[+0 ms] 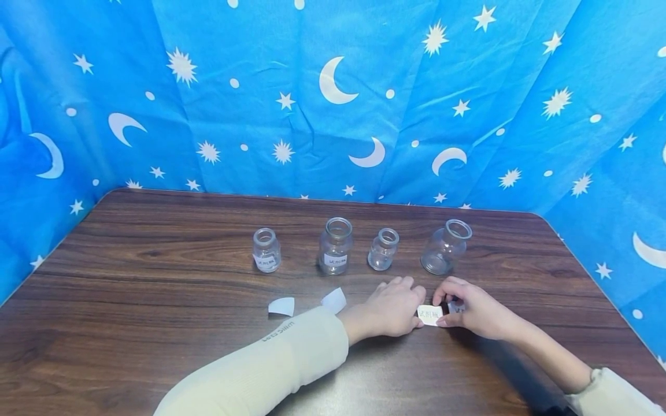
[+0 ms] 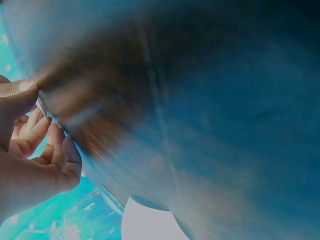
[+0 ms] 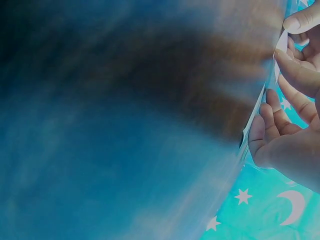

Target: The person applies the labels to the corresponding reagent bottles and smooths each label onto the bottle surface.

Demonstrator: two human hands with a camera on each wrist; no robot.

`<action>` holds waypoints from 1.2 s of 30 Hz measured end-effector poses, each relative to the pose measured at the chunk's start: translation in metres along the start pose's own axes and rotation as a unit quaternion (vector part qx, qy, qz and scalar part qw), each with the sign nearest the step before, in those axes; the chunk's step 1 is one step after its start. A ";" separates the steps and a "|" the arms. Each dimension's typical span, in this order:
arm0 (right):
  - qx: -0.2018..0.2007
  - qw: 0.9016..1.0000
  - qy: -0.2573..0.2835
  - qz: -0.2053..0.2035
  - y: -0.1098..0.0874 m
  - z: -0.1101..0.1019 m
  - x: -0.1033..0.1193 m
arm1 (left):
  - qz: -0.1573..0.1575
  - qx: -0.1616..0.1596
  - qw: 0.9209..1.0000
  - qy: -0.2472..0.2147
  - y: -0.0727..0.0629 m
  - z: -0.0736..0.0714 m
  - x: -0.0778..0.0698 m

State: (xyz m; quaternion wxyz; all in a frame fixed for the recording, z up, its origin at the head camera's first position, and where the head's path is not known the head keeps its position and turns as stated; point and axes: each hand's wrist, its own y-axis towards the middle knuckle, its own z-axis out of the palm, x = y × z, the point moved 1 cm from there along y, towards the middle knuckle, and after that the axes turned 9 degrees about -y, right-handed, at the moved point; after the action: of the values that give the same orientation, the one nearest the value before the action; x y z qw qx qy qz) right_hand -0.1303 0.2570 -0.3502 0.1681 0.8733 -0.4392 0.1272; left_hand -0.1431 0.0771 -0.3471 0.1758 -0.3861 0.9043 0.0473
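Note:
A small white paper label point(image 1: 430, 315) with handwritten dark characters is between my two hands, low over the table. My right hand point(image 1: 477, 310) pinches its right edge between thumb and forefinger. At its left edge, the thumb and forefinger of my left hand point(image 1: 392, 307) hold it too. Partly hidden under my right hand is a second written label point(image 1: 456, 307). In the left wrist view the label edge point(image 2: 41, 106) appears between the fingertips. The right wrist view shows a white paper sliver point(image 3: 281, 45) by the fingers.
Behind the hands stand a small labelled glass jar point(image 1: 267, 247), a taller labelled jar point(image 1: 336, 241), a small plain jar point(image 1: 383, 249) and a wide plain jar point(image 1: 442, 251). Two curled white paper pieces point(image 1: 281, 307) lie left of my left hand. A blue curtain point(image 1: 291, 115) borders the table.

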 end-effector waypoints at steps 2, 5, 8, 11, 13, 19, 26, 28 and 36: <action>0.001 1.000 0.002 0.006 0.000 0.000 0.000 | 0.002 -0.001 1.000 0.002 0.000 0.000 0.000; 0.005 1.000 0.004 0.014 0.001 0.000 0.000 | 0.004 -0.001 1.000 0.006 0.000 0.000 0.001; 0.008 1.000 0.003 0.011 0.001 0.000 0.000 | 0.007 0.000 1.000 0.011 -0.001 0.000 0.000; 0.009 1.000 -0.002 -0.001 0.000 -0.001 0.000 | 0.008 -0.002 1.000 0.015 -0.001 0.001 0.000; 0.013 1.000 0.000 -0.003 0.000 -0.001 0.000 | 0.010 -0.005 1.000 0.016 -0.001 0.001 0.000; 0.021 1.000 0.005 0.000 0.001 -0.001 -0.001 | 0.019 -0.004 1.000 0.012 0.000 0.001 0.002; 0.027 0.999 0.019 0.003 0.001 -0.002 -0.001 | 0.043 -0.013 0.999 -0.001 0.003 0.000 0.005; 0.035 0.999 0.029 0.009 0.002 -0.003 0.000 | 0.055 -0.018 0.998 -0.002 0.004 0.000 0.006; 0.080 0.985 0.147 0.044 0.005 -0.009 0.005 | 0.076 -0.017 0.994 -0.074 -0.004 -0.008 0.012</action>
State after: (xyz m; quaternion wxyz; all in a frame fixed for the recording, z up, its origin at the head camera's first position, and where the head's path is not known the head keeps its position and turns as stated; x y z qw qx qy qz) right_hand -0.1325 0.2539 -0.3397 0.1544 0.8357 -0.4361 0.2961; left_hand -0.1499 0.0642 -0.3433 0.2319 -0.3150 0.9144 0.1047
